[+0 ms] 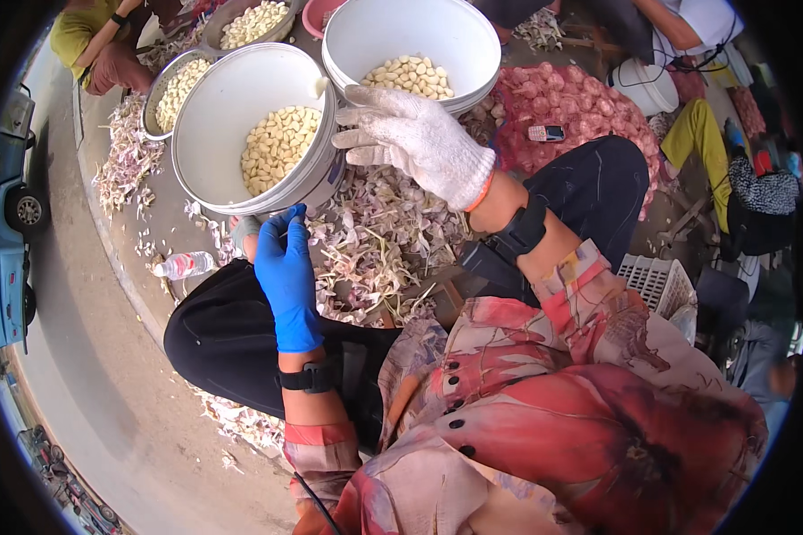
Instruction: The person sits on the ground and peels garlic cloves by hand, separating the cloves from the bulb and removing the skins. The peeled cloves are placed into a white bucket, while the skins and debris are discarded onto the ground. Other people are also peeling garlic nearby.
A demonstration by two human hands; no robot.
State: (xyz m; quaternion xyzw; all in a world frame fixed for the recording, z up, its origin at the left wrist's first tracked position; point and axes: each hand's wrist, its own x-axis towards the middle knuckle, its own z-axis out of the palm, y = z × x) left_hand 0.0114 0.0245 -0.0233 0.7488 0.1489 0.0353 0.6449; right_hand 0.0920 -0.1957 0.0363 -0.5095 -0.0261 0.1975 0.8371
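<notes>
My left hand [284, 267], in a blue rubber glove, is just below the near rim of a white bucket [197, 144] with peeled garlic cloves [278, 150] in it. Its fingertips are pinched together; whether they hold something small cannot be made out. My right hand [401, 144], in a white knit glove, has its fingers apart beside that bucket's right rim and holds nothing. A single pale clove [320, 87] shows by the rim, above the right fingertips. A second white bucket [408, 27], also with peeled cloves [411, 77], stands behind the right hand.
Garlic skins and stalks [375, 247] cover the ground between my knees. Red net sacks of garlic bulbs [575, 107] lie at the right, a mobile phone [546, 133] on them. Colanders of cloves [177, 93], a plastic bottle [184, 265] and a white crate [656, 284] stand around. Other people sit nearby.
</notes>
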